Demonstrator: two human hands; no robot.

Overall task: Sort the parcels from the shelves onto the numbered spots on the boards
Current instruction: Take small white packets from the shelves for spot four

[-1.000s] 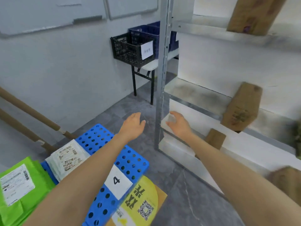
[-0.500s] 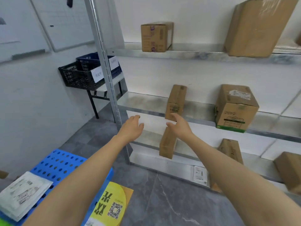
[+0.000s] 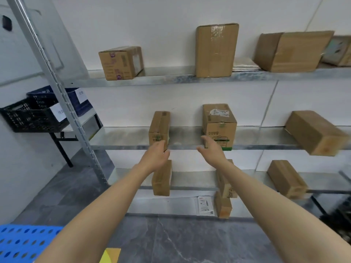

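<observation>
Two open hands flank a narrow upright brown parcel (image 3: 159, 128).

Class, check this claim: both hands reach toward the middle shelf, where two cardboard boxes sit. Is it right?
Not quite. The head view shows three boxes on the middle shelf: a narrow box, a labelled box and a long box. Both the left hand and right hand do reach there.

A plain white wall (image 3: 152, 25) backs the room, and the floor (image 3: 180, 242) is dark grey marbled tile with pale veins. At left, a small black-legged table (image 3: 62, 138) stands against the wall and carries a black plastic crate (image 3: 28, 118) and a dark blue crate (image 3: 43, 94), each with a white paper label.
</observation>
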